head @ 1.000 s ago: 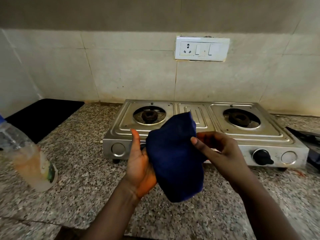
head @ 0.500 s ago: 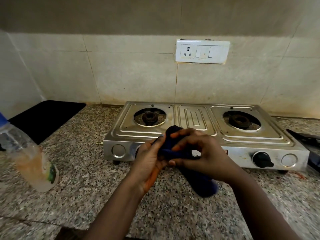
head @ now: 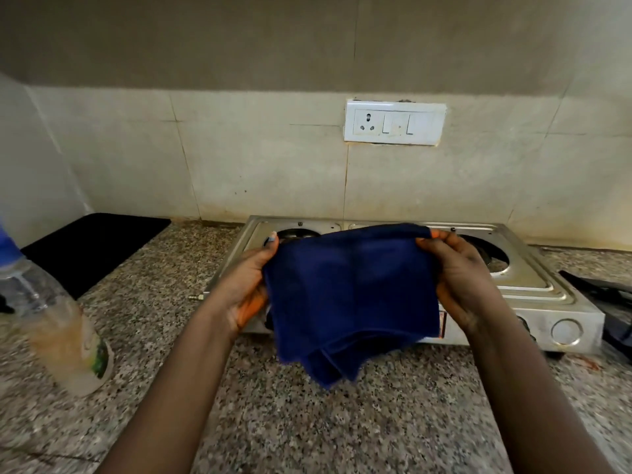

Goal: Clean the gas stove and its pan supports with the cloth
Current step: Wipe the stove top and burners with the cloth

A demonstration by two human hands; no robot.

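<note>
Both hands, left hand [head: 248,285] and right hand [head: 458,278], pinch the cloth's [head: 352,295] top corners; it looks light and floppy, so bunch it before wiping the stove [head: 533,285].

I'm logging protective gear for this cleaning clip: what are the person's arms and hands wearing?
Nothing visible. The left hand and right hand are bare, without gloves, rings, or watch. Both forearms show no sleeves up to the frame edge. The left thumbnail looks pale, possibly painted.

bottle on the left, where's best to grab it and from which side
Grip the bottle round its clear middle, coming from its right side with the left hand. It looks upright on the counter, round-bodied, with open counter on that side.
</note>
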